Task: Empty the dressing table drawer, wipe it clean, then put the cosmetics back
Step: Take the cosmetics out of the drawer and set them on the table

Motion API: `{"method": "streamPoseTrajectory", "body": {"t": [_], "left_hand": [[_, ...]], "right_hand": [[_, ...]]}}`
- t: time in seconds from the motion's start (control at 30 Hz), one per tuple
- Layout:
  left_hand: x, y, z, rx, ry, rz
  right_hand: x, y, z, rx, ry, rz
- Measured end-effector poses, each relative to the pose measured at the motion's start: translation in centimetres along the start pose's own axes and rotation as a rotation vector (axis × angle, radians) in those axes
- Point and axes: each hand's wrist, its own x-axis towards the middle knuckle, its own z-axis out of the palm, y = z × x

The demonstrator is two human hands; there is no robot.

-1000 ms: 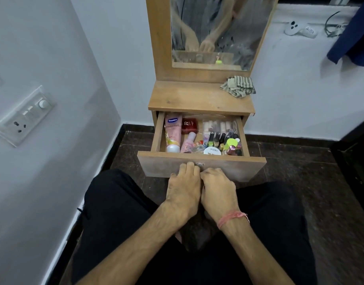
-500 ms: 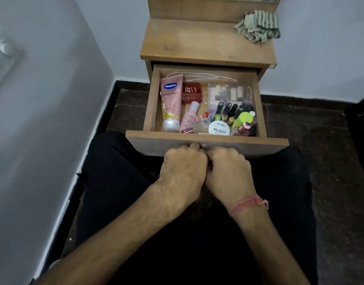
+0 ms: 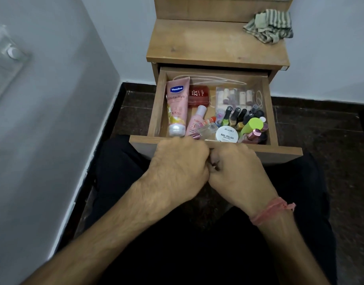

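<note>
Farther out than half a second ago, the drawer point(image 3: 159, 103) now shows its back wall. Both hands meet at the middle of its front edge: the left hand point(image 3: 180, 167) and right hand point(image 3: 238, 169) have fingers curled over what seems to be a small knob, though the knob itself is hidden, so the grip is a judgement. Opening is the step in hand; nothing is emptied yet. Cosmetics fill the drawer: a Vaseline tube point(image 3: 176, 105) along the left wall, a nail polish tub point(image 3: 227, 135) at the front edge, bottles point(image 3: 237, 117) toward the right. A cloth point(image 3: 267, 25) lies at the tabletop's point(image 3: 207, 44) back right corner. Next, I judge, the hands must let go and lift items out.
</note>
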Motion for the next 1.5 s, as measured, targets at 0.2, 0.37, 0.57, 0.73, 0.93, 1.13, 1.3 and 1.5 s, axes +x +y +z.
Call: {"method": "streamPoseTrajectory", "body": {"t": [0.2,0.37,0.57,0.73,0.93,1.13,1.3,1.5], "left_hand": [[2.7,-4.5,-2.6,-0.530,0.129,-0.173],[8.2,-8.6,1.8,-0.265,0.375,-0.277],[8.4,-10.3,5.3,-0.198,0.261,-0.357],[8.0,-10.2,5.4,-0.300,0.278,-0.380],[8.0,-10.7,5.4,-0.424,0.279,-0.385],[8.1,-11.8,5.5,-0.822,0.469,-0.373],[9.1,-11.5,3.1,-1.131,0.544,-0.277],[16.8,-12.6,-2.0,-1.129,0.815,-0.181]], "right_hand": [[4.2,-1.5,-1.4,0.688,0.170,-0.046],[11.9,-2.6,1.0,0.494,0.147,0.026],[16.3,-3.2,1.7,0.186,-0.002,0.162],[18.3,-3.3,2.5,0.324,-0.063,0.256],[19.4,-3.5,3.2,0.369,-0.076,0.282],[17.7,-2.8,-0.3,0.825,-0.132,0.188],[17.9,-3.1,-5.7,1.108,-0.062,-0.120],[23.5,-4.3,-7.1,1.127,0.253,-0.218]]}}
